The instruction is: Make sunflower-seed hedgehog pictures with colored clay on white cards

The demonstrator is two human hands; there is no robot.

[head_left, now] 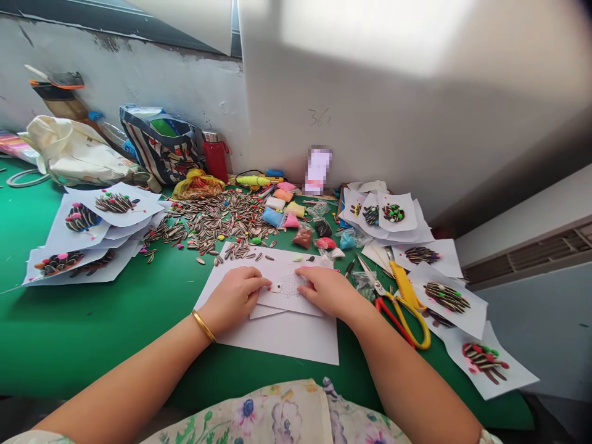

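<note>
A small white sheet with a printed hedgehog outline (289,285) lies on larger white paper (296,345) in front of me. My left hand (238,297) rests at its left side. The index fingertip touches a small pink dot by the snout, with the thumb apart below. On the other side, my right hand (329,291) lies over the drawing's right edge, thumb and index finger spread on the paper. Neither hand visibly holds anything. Loose sunflower seeds (238,250) lie on the paper's upper left. Small green and black clay bits sit above the drawing.
Several finished seed hedgehog cards lie at left (115,202) and right (446,297). Scissors (409,311) and a yellow cutter (404,283) lie beside my right forearm. Behind are a seed pile (222,219), clay packets (272,217), a red bottle (215,159) and bags (160,145).
</note>
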